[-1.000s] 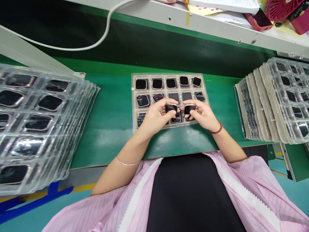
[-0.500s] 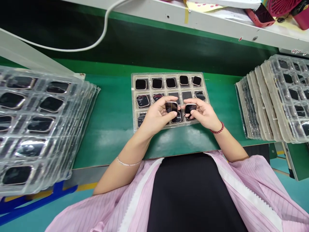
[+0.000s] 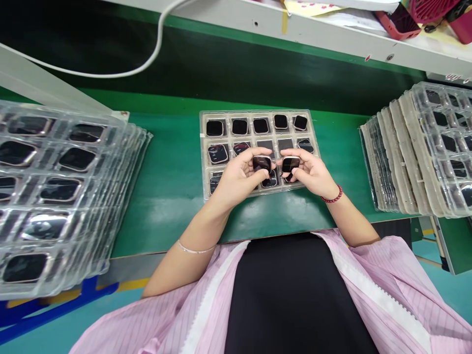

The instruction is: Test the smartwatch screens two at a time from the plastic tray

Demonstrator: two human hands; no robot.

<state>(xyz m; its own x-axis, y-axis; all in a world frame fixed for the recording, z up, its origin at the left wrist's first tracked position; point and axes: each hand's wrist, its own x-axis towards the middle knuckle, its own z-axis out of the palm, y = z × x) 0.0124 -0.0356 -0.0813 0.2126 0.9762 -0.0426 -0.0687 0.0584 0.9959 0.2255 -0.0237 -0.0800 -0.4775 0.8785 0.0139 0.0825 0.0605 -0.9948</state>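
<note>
Currently I am pinching one watch case (image 3: 262, 163) in my left hand (image 3: 236, 178) and a second watch case (image 3: 290, 164) in my right hand (image 3: 313, 173), both over the clear tray (image 3: 205, 147) on the green belt (image 3: 173, 167)

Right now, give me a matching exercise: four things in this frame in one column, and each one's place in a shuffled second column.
Things:
1. left hand
2. right hand
3. clear tray
4. white cable

Places:
A. flat on the green bench, under both hands
B. looping along the dark back panel
C. holding the right-side watch case
D. holding the left-side watch case

Pairs: 1-D, 2-C, 3-A, 4-B
</note>
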